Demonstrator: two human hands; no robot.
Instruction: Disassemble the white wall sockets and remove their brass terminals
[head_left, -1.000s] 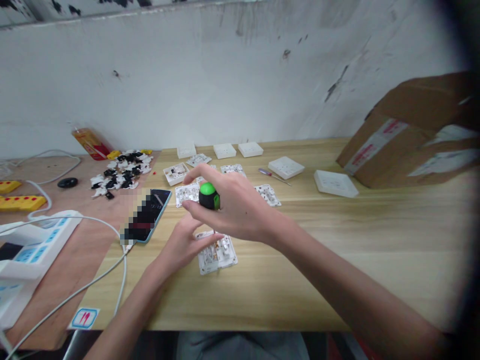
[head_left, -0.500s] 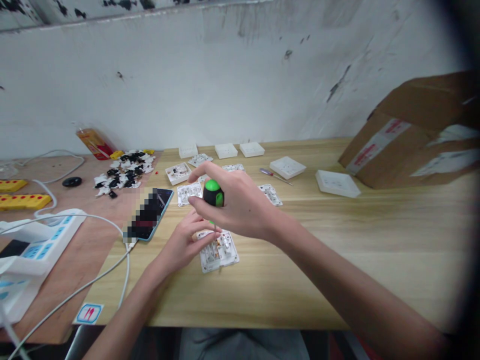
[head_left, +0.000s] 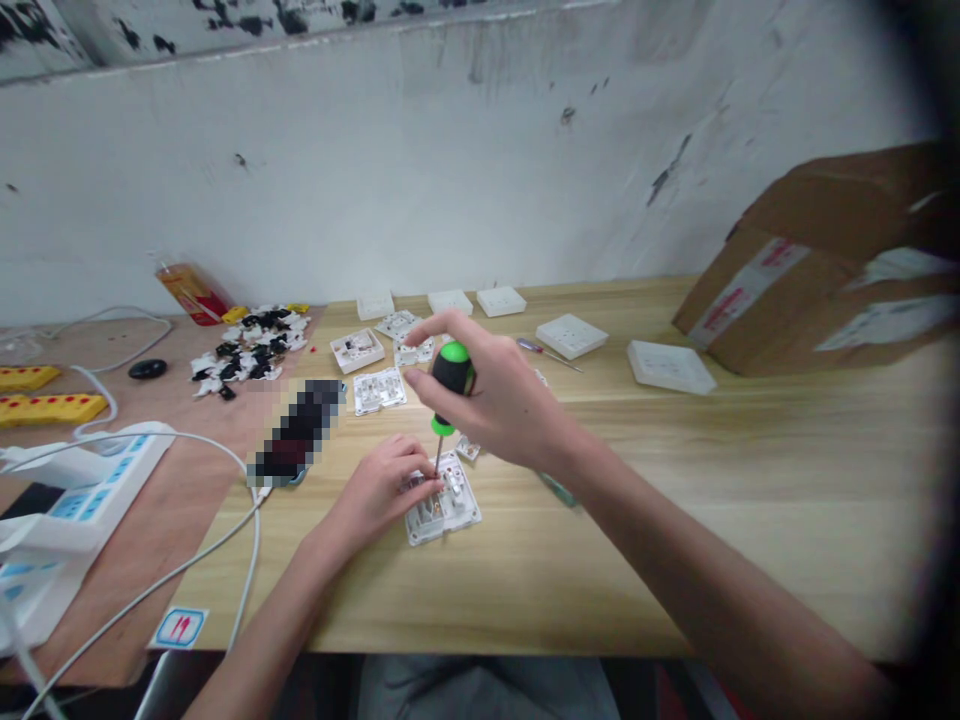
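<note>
My right hand (head_left: 491, 395) grips a screwdriver with a black and green handle (head_left: 452, 375), its thin shaft pointing down into a white wall socket module (head_left: 448, 503). The module lies flat on the wooden table (head_left: 660, 500), with its inner metal parts exposed. My left hand (head_left: 379, 490) holds the module's left side, with the fingers curled over its edge. A small white plastic piece (head_left: 468, 448) lies just beyond the module. The screwdriver's tip is partly hidden by my left fingers.
Several white socket plates and opened modules (head_left: 379, 390) lie across the table's far side, beside a small red-handled screwdriver (head_left: 545, 352). A pixelated phone (head_left: 296, 430) lies left of my hands. Black and white parts (head_left: 247, 350), power strips (head_left: 82, 490) and a cardboard box (head_left: 817, 260) surround the work area.
My right hand has moved up and to the right, and the screwdriver now tilts with its shaft showing down to the module. My left hand has settled lower on the module.
</note>
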